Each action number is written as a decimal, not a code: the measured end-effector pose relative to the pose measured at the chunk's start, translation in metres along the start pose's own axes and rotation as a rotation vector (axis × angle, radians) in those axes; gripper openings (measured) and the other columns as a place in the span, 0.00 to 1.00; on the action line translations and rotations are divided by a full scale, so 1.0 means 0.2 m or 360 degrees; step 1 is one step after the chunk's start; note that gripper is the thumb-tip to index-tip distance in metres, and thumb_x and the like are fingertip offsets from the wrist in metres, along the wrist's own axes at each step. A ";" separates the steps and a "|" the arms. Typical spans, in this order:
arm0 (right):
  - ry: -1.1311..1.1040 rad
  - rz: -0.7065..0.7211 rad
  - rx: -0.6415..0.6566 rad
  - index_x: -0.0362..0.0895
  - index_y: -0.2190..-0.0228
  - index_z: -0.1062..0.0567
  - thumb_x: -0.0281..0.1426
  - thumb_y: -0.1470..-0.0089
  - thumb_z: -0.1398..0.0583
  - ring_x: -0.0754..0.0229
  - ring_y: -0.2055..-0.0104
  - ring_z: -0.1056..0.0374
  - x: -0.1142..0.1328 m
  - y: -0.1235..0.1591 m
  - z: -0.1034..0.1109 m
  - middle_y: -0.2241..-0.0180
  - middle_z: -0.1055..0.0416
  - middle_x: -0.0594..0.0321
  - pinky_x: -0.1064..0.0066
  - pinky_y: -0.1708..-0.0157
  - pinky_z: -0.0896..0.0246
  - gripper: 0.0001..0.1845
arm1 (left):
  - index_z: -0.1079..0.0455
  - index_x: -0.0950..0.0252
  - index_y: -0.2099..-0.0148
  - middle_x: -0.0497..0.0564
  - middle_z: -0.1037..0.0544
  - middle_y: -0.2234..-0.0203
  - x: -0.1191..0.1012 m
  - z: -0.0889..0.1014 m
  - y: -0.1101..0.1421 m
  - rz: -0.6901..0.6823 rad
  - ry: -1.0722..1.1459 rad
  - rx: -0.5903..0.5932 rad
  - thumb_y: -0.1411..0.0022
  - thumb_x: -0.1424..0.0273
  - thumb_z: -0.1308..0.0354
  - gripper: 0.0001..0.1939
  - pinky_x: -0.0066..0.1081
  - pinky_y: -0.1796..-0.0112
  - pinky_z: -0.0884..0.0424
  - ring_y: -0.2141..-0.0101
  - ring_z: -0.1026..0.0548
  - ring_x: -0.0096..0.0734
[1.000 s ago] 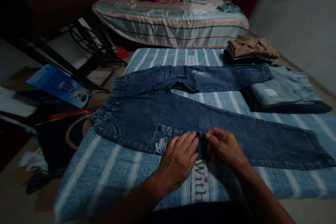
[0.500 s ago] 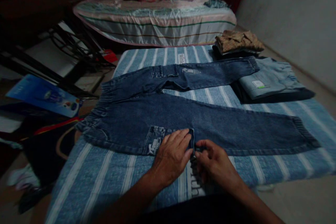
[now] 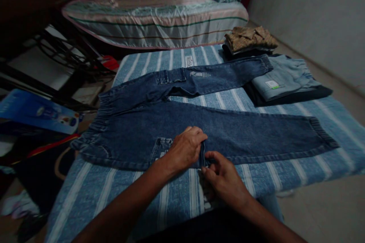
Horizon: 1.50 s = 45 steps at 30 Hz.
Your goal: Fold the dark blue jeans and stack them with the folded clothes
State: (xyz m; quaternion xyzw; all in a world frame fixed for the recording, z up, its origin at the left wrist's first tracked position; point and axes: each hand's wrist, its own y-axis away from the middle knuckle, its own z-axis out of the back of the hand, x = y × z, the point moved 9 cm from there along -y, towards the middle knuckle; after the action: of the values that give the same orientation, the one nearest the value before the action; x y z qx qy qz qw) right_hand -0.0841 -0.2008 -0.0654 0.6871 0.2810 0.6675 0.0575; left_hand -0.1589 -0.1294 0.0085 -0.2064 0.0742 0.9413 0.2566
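Observation:
A pair of dark blue cargo jeans (image 3: 245, 131) lies spread flat, its gathered waistband on the left and the cuffed legs reaching right. On the near leg is a patch pocket (image 3: 161, 145) with white print, partly covered by my left hand (image 3: 185, 147). Those fingers are curled over the pocket's right edge, gripping the denim. Just to the right, my right hand (image 3: 224, 174) pinches the same edge low down, at the leg's near side, between thumb and forefinger. Its other fingers are curled under and partly hidden.
A blue-and-white striped cloth (image 3: 111, 186) covers the surface beneath. Folded light-blue jeans (image 3: 281, 78) and a brown patterned garment (image 3: 251, 40) are stacked at the back right. Beyond stands a bed (image 3: 159, 26). At left are a blue box (image 3: 37, 112) and a dark metal stand (image 3: 57, 57).
My left hand has gone from lying fairly flat over the pocket to curling its fingers around the pocket's edge. My right hand keeps pinching there. The whole view has shifted slightly.

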 end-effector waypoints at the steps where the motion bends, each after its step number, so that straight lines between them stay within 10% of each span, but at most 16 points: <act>1: -0.0011 -0.0003 0.0009 0.44 0.56 0.36 0.38 0.49 0.42 0.68 0.84 0.42 -0.01 0.00 0.00 0.82 0.39 0.75 0.79 0.86 0.45 0.19 | 0.28 0.65 0.59 0.53 0.27 0.62 0.01 0.00 -0.01 -0.0004 0.0025 -0.0005 0.44 0.82 0.50 0.13 0.35 0.57 0.31 0.59 0.30 0.36; 35: 0.0056 0.0117 -0.0080 0.46 0.49 0.39 0.35 0.46 0.44 0.67 0.84 0.39 0.11 -0.05 0.01 0.83 0.38 0.75 0.77 0.83 0.44 0.23 | 0.32 0.64 0.65 0.49 0.28 0.71 0.06 0.08 -0.02 -0.0160 0.0280 0.0011 0.41 0.76 0.50 0.06 0.29 0.64 0.34 0.67 0.30 0.30; 45: 0.0247 0.0160 -0.0078 0.43 0.61 0.32 0.32 0.47 0.44 0.69 0.86 0.43 0.18 -0.14 0.05 0.85 0.39 0.73 0.79 0.86 0.52 0.10 | 0.32 0.65 0.64 0.48 0.27 0.71 0.05 0.07 -0.05 -0.0224 0.0336 0.0089 0.42 0.76 0.51 0.07 0.28 0.65 0.34 0.68 0.29 0.28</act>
State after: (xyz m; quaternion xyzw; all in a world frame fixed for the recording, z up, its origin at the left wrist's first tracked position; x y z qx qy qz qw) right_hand -0.0858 -0.1570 -0.0468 0.6450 0.2334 0.7274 0.0187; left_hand -0.1667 -0.1126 0.0157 -0.3019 0.1123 0.8915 0.3185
